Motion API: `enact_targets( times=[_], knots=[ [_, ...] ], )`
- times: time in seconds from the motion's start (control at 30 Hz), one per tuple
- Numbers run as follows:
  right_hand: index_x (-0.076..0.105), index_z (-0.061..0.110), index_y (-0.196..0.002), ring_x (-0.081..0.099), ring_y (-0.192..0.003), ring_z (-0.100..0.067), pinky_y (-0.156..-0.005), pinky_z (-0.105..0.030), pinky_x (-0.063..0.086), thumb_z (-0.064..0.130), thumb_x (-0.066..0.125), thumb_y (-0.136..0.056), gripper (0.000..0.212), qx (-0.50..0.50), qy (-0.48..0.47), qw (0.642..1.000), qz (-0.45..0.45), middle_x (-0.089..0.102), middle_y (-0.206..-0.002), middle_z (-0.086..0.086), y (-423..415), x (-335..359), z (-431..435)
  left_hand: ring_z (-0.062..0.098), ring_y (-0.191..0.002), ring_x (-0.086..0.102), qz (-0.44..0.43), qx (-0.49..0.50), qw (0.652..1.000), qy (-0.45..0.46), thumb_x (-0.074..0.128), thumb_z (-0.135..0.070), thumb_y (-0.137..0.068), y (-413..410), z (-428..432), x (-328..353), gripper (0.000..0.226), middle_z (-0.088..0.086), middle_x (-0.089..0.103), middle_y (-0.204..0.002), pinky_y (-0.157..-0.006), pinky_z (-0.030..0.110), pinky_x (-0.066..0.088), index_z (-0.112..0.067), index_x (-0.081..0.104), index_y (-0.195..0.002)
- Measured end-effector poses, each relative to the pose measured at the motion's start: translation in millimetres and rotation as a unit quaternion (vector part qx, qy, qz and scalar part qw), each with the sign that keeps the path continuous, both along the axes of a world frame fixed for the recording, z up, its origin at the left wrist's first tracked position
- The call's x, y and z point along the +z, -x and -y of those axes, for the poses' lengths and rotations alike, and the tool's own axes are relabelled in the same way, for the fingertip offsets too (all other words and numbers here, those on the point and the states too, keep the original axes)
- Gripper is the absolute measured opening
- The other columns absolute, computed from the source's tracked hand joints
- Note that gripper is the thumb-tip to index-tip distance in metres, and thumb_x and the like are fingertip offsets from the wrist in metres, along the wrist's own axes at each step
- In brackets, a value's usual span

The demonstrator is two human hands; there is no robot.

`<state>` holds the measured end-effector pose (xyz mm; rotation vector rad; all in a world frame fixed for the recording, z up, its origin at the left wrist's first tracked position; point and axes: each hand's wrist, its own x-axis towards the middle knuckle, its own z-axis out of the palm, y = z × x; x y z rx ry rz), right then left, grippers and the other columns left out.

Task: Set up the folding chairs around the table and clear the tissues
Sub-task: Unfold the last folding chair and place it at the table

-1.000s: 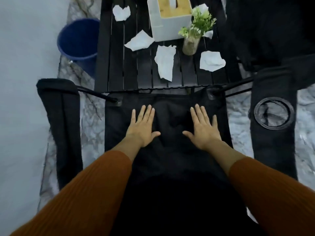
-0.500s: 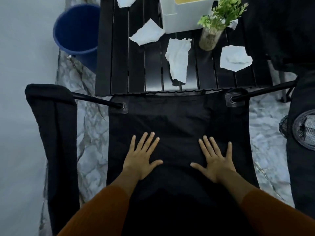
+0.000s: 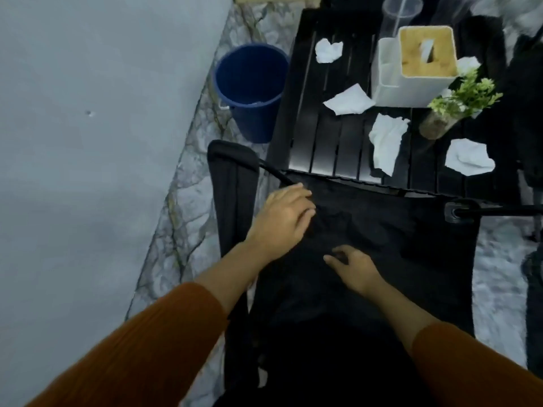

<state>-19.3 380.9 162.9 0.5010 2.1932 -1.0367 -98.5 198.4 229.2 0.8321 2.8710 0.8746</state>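
Under both hands lies the folding chair (image 3: 396, 230), its seat spread: the left hand (image 3: 282, 221) rests loosely open at the corner, and the right hand (image 3: 355, 265) curls onto the fabric, with no telling whether it grips. Beyond them, crumpled tissues (image 3: 386, 142) lie scattered on the surface (image 3: 323, 148).

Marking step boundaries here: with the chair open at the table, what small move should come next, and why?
Probably lift the left hand off the chair and reach for the nearest tissue. The seat looks spread flat, that hand and the right hand hold nothing, tissues lie on the table, and the bin stands beside it.
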Motion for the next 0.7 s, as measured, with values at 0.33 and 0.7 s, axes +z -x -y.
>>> enact_targets(
  times=[0.33, 0.7],
  knots=[
    [0.063, 0.01, -0.111, 0.068, -0.093, -0.017, -0.087, -0.037, 0.056, 0.034, 0.07, -0.084, 0.037, -0.175, 0.294, 0.937, 0.064, 0.07, -0.106, -0.005, 48.9, 57.0, 135.8, 0.02, -0.097, 0.066, 0.464, 0.446, 0.69, -0.331, 0.065, -0.034, -0.09, -11.1, 122.2, 5.0, 0.028, 0.005, 0.07, -0.102, -0.077, 0.029, 0.052, -0.009, 0.067, -0.102],
    [0.042, 0.016, -0.06, 0.062, -0.07, -0.021, -0.071, -0.038, 0.058, 0.017, 0.071, -0.084, 0.038, -0.189, 0.176, 0.966, 0.007, 0.058, -0.069, -0.004, 44.0, 45.7, 149.4, 0.015, -0.067, 0.06, 0.373, 0.472, 0.752, -0.271, 0.062, -0.02, -0.092, -35.6, 104.1, 2.7, 0.022, 0.005, 0.064, -0.072, -0.063, 0.029, 0.05, -0.009, 0.062, -0.073]
  ],
)
